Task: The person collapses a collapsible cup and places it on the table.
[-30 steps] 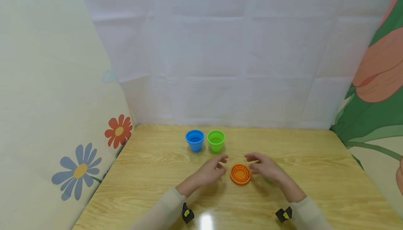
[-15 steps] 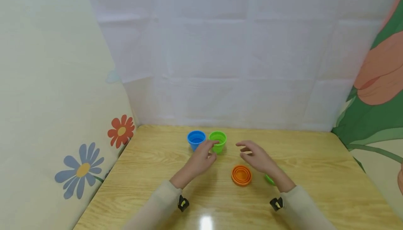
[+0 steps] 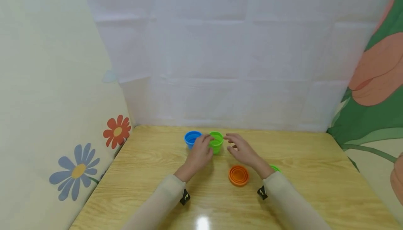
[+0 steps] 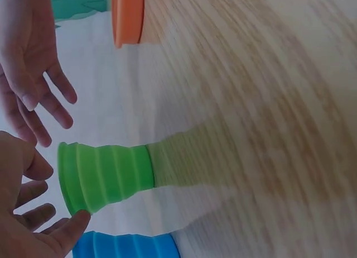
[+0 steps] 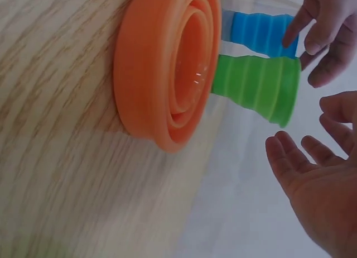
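Observation:
A green ribbed collapsible cup (image 3: 216, 146) stands upright and expanded at the back of the table, with a blue one (image 3: 191, 139) just left of it. My left hand (image 3: 199, 153) is at the green cup's left side, fingers loosely bent, and overlaps part of the blue cup in the head view. In the left wrist view a fingertip lies right at the green cup's rim (image 4: 68, 177). On the other side, my right hand (image 3: 243, 150) reaches toward the green cup with spread fingers; the right wrist view shows a gap between its fingertips (image 5: 277, 143) and the rim.
An orange collapsed cup (image 3: 238, 175) lies flat nearer the front, left of the right forearm. Beyond that forearm a green round thing (image 3: 275, 168) is mostly hidden. The wooden table (image 3: 151, 160) ends at a white cloth (image 3: 201, 100).
Both hands have moved away from beside the orange collapsed cup, forward and leftward to either side of the standing green cup. The cups stay where they were.

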`<state>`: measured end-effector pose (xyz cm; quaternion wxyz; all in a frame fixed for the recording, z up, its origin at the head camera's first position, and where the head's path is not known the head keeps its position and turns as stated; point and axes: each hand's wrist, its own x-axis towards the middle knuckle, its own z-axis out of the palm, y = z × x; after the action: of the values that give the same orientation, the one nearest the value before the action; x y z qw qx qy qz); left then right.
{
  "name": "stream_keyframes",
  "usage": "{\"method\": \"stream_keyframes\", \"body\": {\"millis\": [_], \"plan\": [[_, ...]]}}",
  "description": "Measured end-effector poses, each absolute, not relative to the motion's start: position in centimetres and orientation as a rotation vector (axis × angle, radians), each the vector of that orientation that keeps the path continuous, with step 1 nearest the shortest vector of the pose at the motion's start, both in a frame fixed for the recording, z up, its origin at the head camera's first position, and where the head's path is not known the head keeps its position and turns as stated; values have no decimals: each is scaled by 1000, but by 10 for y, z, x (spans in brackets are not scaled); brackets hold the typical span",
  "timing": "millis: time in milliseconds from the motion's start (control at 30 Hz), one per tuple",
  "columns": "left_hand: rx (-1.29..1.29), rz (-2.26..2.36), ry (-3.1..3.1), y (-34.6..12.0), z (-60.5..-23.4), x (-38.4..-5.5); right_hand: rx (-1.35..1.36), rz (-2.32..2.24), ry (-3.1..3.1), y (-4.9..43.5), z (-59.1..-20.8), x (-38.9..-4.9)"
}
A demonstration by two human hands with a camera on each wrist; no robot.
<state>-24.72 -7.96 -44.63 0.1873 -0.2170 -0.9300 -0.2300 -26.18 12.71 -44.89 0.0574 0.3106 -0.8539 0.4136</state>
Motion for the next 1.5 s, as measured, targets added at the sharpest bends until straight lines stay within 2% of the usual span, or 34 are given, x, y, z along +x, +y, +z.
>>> {"method": "stream_keyframes", "body": {"millis": [267, 633, 1500], "plan": [[-603, -527, -2712, -79, -453, -255, 965, 1139, -2649, 115, -458, -273], [-666, -539, -2660, -74, -451, -254, 922, 1209, -2652, 115, -462, -279], [-654, -329, -2856, -63, -455, -268, 952, 983, -2783, 116, -459, -287]]}}
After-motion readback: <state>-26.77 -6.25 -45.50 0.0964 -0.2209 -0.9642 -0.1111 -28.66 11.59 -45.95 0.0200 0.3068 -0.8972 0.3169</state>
